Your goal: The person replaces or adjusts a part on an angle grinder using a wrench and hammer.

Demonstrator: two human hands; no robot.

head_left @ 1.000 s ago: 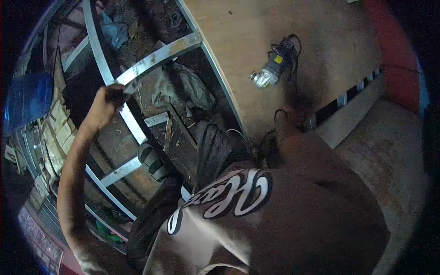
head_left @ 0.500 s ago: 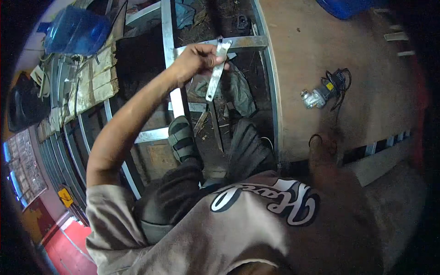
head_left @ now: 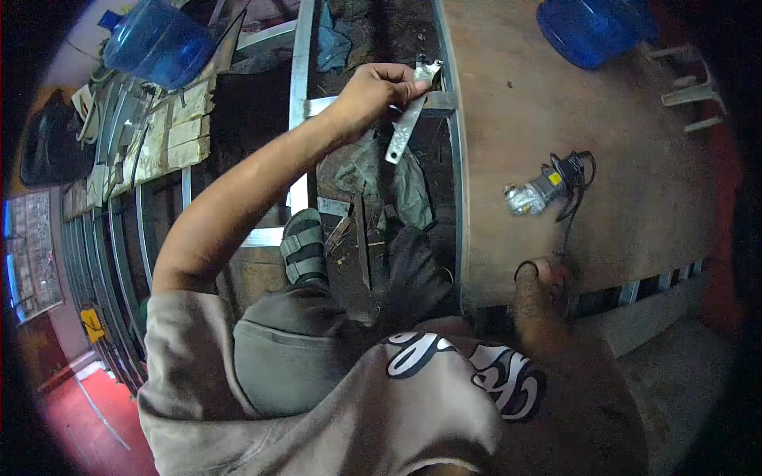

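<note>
My left hand (head_left: pixel 386 95) is raised over the gap in the metal frame, beside the plywood edge. Pinched between its thumb and fingers is a flat metal spanner (head_left: pixel 406 129), with a hole at its lower end and small prongs at the upper end. My right hand (head_left: pixel 550 275) rests low at the near edge of the plywood (head_left: pixel 508 103); its fingers lie in shadow, and what they hold, if anything, cannot be made out. Just above it on the plywood lies an angle grinder (head_left: pixel 540 190) with its black cord bunched behind it.
Metal tube framing (head_left: pixel 300 71) runs along the left of the plywood, with debris and crumpled plastic (head_left: pixel 413 194) below. My sandalled foot (head_left: pixel 304 246) is inside the frame. Blue water jugs (head_left: pixel 163 44) stand at upper left and upper right. A white plastic chair (head_left: pixel 689 95) is at far right.
My left hand has carried the spanner rightward, nearer the plywood edge. The whole view has shifted slightly. The grinder stays lying on the plywood, and my right hand remains close below it.
</note>
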